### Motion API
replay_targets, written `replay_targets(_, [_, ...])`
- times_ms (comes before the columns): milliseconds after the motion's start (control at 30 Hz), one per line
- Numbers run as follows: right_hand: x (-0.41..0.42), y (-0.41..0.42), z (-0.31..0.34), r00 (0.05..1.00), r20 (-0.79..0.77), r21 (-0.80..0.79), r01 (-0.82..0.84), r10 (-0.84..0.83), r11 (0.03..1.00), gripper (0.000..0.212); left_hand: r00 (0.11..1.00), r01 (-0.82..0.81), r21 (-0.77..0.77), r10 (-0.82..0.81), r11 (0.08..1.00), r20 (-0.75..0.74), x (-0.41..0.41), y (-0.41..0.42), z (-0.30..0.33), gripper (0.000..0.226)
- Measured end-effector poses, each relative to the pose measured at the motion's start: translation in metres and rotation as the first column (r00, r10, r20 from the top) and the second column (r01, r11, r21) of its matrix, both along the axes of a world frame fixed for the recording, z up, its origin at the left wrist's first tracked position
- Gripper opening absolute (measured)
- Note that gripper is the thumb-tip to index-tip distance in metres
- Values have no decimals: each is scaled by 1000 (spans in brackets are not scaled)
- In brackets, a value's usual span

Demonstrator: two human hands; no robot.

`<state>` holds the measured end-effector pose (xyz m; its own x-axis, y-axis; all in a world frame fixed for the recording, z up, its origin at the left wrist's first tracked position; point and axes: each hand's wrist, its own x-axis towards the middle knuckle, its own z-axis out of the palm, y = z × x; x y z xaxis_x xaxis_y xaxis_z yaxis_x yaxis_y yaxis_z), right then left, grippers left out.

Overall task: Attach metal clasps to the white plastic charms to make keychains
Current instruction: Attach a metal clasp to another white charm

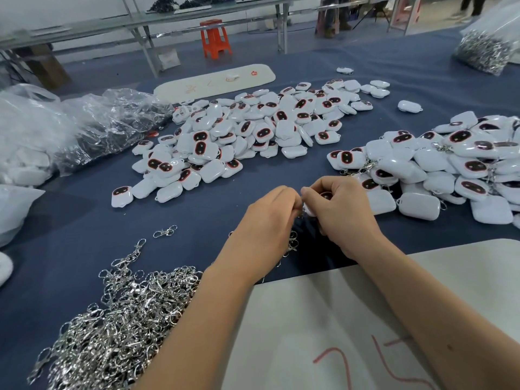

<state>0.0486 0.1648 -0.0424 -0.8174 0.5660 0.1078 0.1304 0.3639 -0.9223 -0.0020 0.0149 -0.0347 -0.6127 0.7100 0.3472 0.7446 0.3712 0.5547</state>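
My right hand grips a white plastic charm, mostly hidden by its fingers. My left hand pinches a metal clasp against the charm's edge; the clasp barely shows. Both hands meet above the blue cloth. A big heap of silver clasps lies at the near left. A pile of loose white charms fills the middle. Another pile of charms with clasps on them lies at the right.
Clear plastic bags lie at the left; a bag of metal clasps stands at the far right. White boards sit at the near right and far middle. An orange stool stands beyond the table.
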Motion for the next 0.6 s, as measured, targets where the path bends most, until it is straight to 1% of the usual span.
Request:
replay_targets(200, [1,-3,0,1000,2,48,10,-10,999,31,997,-71,-37,72,997,36,-1,1,-2,21])
replay_targets(300, [1,-6,0,1000,-6,85,20,-20,996,30,994,-108,-55,110,993,25,0,3,-3,19])
replay_targets(367, [2,-7,1,999,-8,109,33,-33,993,29,991,-124,-32,125,992,38,0,6,-3,16])
replay_targets(400, [2,-7,1,999,-14,90,38,-37,995,29,992,-118,17,117,993,49,0,7,-2,16])
replay_targets(433, [2,-6,2,999,-24,42,38,-37,998,29,993,-105,86,100,991,61,0,8,-1,14])
replay_targets(500, [3,-4,3,998,-60,-129,27,-35,991,30,996,-64,210,48,975,81,-2,7,1,13])
replay_targets(567, [4,-1,5,993,-111,-329,0,-39,944,31,992,-12,289,-25,957,122,-4,5,0,19])
replay_targets(600, [5,0,6,991,-128,-388,-19,-33,921,30,985,-5,331,-52,944,163,-4,5,0,24])
